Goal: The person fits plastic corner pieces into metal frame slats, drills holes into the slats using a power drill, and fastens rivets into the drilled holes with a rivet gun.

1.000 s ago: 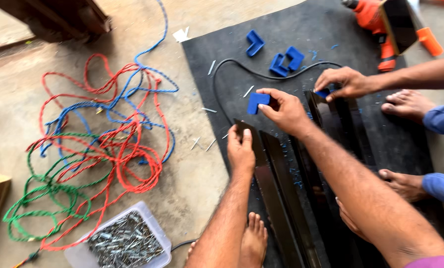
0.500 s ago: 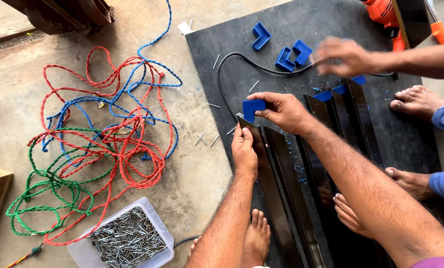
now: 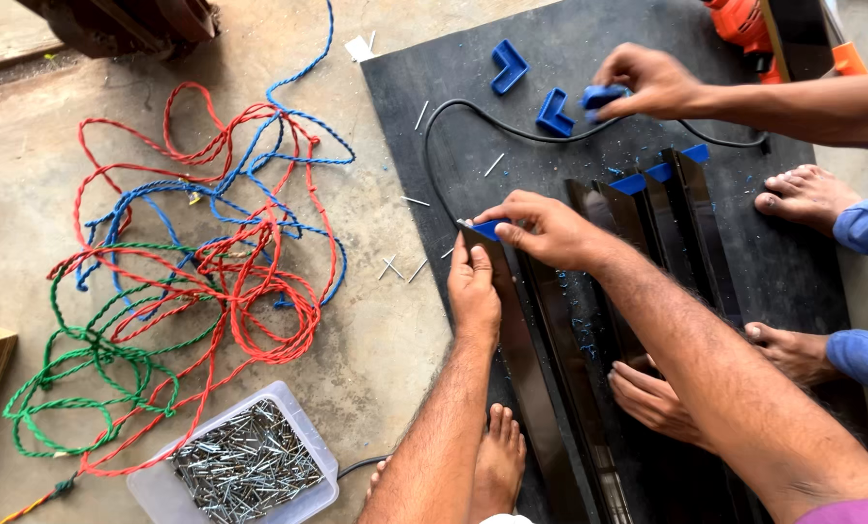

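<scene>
My left hand presses down on the top end of a long black metal channel lying on a black rubber mat. My right hand pinches a blue plastic corner piece against the end of that channel. Beside it lie more black channels, two of them with blue corner pieces fitted at their far ends. Another person's hand at the top right holds a blue corner piece.
Loose blue corner pieces and a black cable lie on the mat, with an orange power tool behind. Tangled red, blue and green ropes cover the concrete on the left. A clear tub of nails stands near my foot. Another person's feet rest at right.
My right hand has brought the blue corner piece down onto the end of the channel. The other person's hand has moved up the mat and picked up a corner piece.
</scene>
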